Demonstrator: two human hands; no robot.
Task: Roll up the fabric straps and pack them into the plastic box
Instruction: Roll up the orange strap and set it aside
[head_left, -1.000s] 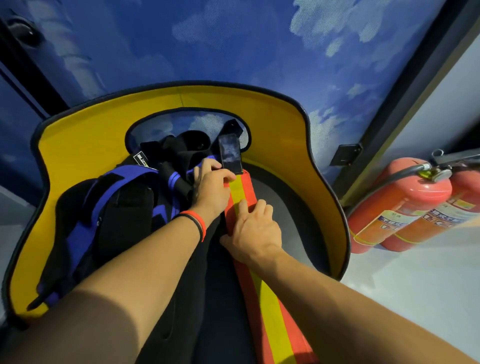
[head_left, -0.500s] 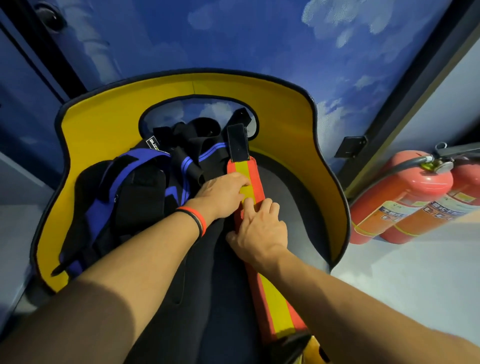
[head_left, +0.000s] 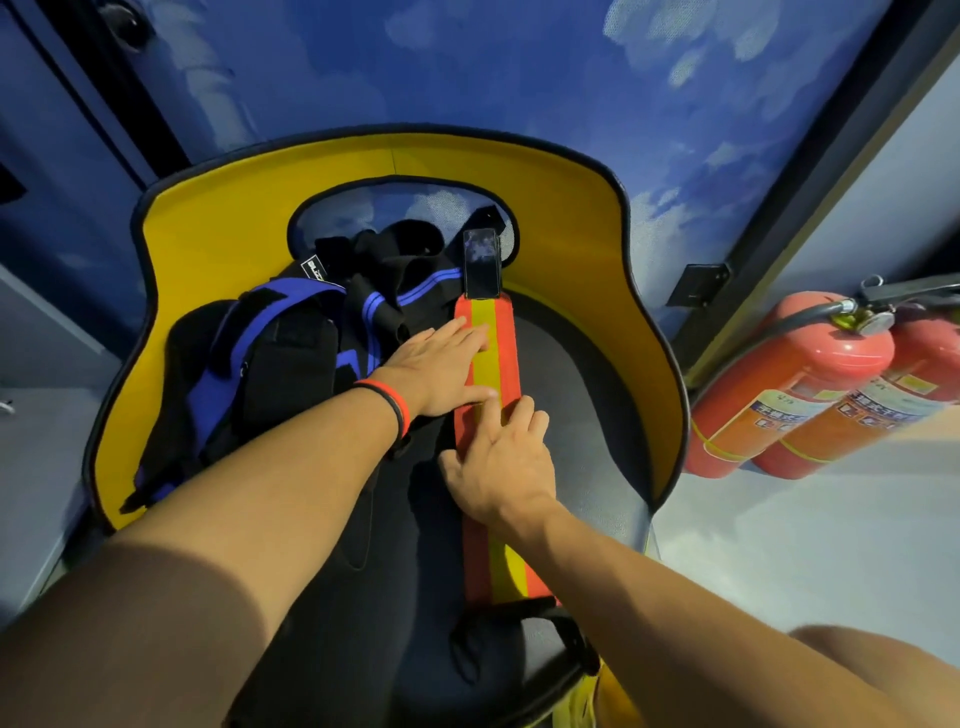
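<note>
An orange fabric strap with a yellow middle stripe (head_left: 500, 332) lies stretched flat along a dark grey seat (head_left: 582, 415). A black patch (head_left: 482, 262) closes its far end, and a black end piece (head_left: 519, 629) sits at its near end. My left hand (head_left: 441, 366), with a red and black wristband, lies flat and spread on the strap's upper part. My right hand (head_left: 501, 462) presses flat on the strap just below it, fingers pointing away from me. No plastic box is in view.
The seat has a tall yellow curved back (head_left: 208, 244). A heap of black and blue straps and pads (head_left: 280, 353) fills its left side. Two red fire extinguishers (head_left: 800, 384) lean on the floor at the right. A blue cloud-patterned wall stands behind.
My left hand has opened from a pinch at the strap's far end and slid back to lie flat. The view has moved back, so the strap's near black end now shows.
</note>
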